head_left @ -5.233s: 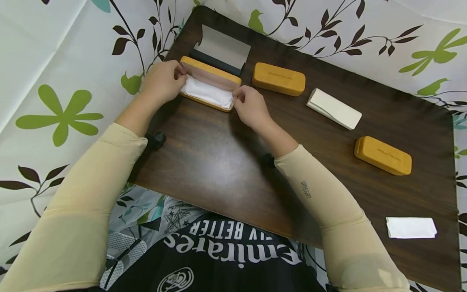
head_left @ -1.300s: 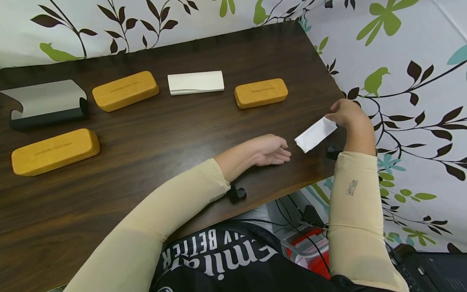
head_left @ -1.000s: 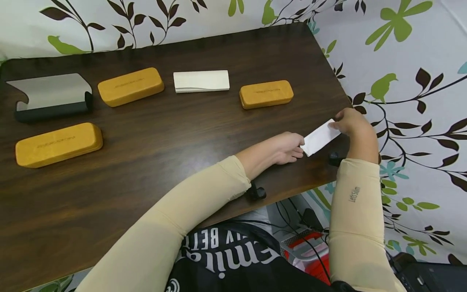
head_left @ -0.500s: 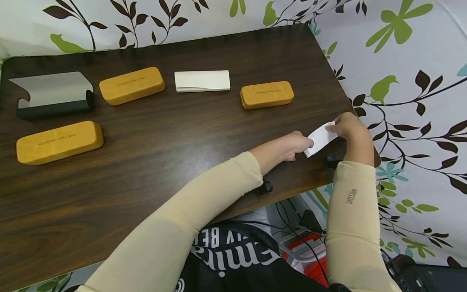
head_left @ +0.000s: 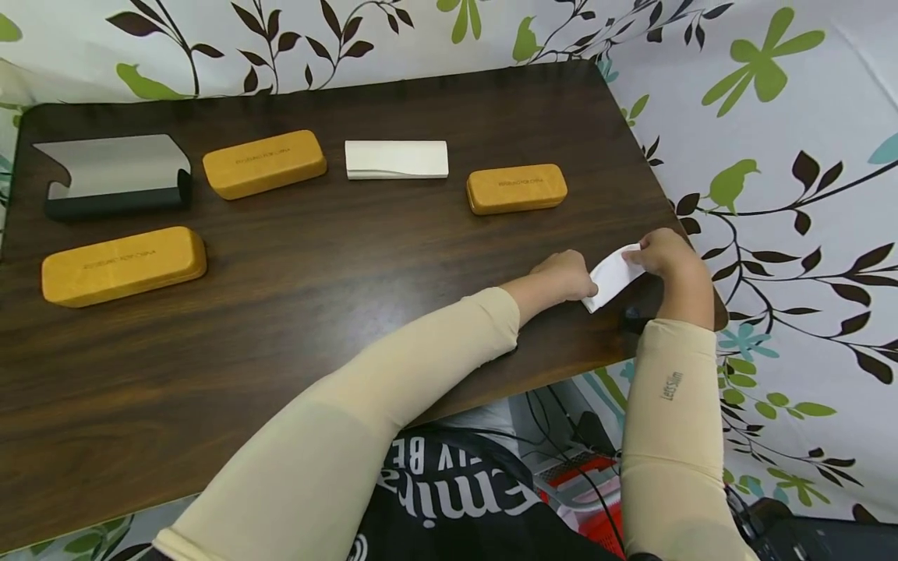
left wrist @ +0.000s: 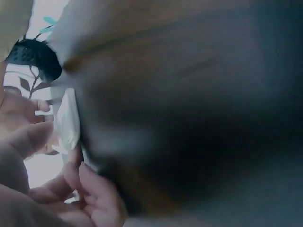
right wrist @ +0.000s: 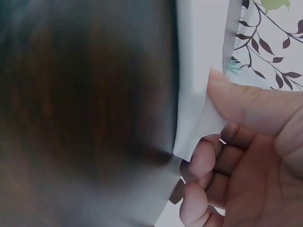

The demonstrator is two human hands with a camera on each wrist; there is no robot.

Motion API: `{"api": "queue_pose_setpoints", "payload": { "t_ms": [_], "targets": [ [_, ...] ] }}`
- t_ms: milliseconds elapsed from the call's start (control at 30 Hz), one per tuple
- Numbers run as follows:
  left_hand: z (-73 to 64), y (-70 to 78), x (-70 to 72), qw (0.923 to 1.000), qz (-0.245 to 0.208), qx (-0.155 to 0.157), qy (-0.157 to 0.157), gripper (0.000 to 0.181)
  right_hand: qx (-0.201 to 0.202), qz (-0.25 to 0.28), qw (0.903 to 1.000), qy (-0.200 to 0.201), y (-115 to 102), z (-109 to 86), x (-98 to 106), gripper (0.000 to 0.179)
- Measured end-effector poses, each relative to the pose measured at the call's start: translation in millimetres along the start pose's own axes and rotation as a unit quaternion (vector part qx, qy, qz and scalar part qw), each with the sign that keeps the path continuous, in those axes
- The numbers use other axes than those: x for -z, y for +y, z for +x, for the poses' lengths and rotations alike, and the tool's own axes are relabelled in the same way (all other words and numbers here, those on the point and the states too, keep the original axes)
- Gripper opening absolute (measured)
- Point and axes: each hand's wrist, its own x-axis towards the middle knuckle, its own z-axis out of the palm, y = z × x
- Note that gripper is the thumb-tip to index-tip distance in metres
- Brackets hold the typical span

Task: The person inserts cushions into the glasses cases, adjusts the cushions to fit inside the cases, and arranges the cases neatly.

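Note:
A folded white cloth (head_left: 613, 277) is stretched between my two hands near the right front corner of the table. My left hand (head_left: 564, 276) pinches its left end, and my right hand (head_left: 662, 253) holds the other end. Close up in the right wrist view, thumb and fingers grip the edge of the cloth (right wrist: 199, 71), which is slightly bent there. The left wrist view shows the cloth (left wrist: 69, 120) nearly edge-on, at the left fingertips. Just behind my hands lies a small yellow glasses case (head_left: 517, 189), lid down.
Farther left on the brown table (head_left: 316, 312) stand a dark open case with a grey lining (head_left: 115, 175), two more closed yellow glasses cases, one behind (head_left: 265, 165) and one in front (head_left: 125, 266), and a cream folded piece (head_left: 396, 160). The table's right edge runs beside my right hand.
The front-left yellow case, earlier open with white cloth inside under my hands, is now closed. Both hands have moved right; the left has reached the white cloth and taken its near end.

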Motion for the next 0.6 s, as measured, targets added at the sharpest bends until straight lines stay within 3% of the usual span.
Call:
{"api": "queue_pose_setpoints", "payload": {
  "t_ms": [233,367,433,500,600],
  "targets": [
    [5.7,0.2,-14.2,0.9961,0.084,0.006,0.028,0.02,0.015,-0.003,0.9999,-0.005,2.0,0.5,-4.2,0.038],
    [5.3,-2.0,-8.8,0.9967,0.081,0.0,0.007,0.017,0.026,0.013,0.9995,-0.014,5.6,-2.2,-3.9,0.037],
    [5.4,-5.7,-3.5,0.9964,0.079,-0.028,-0.013,0.021,0.038,0.025,0.9987,-0.023,8.9,-2.9,-2.6,0.037],
    [7.4,-11.4,2.8,0.9952,0.057,-0.069,-0.041,0.03,0.049,0.039,0.9974,-0.036,11.9,-2.9,-0.8,0.039],
    [12.7,-21.6,11.6,0.9893,-0.036,-0.109,-0.091,0.034,0.063,0.049,0.9953,-0.054,16.9,-1.8,3.1,0.045]
  ]
}}
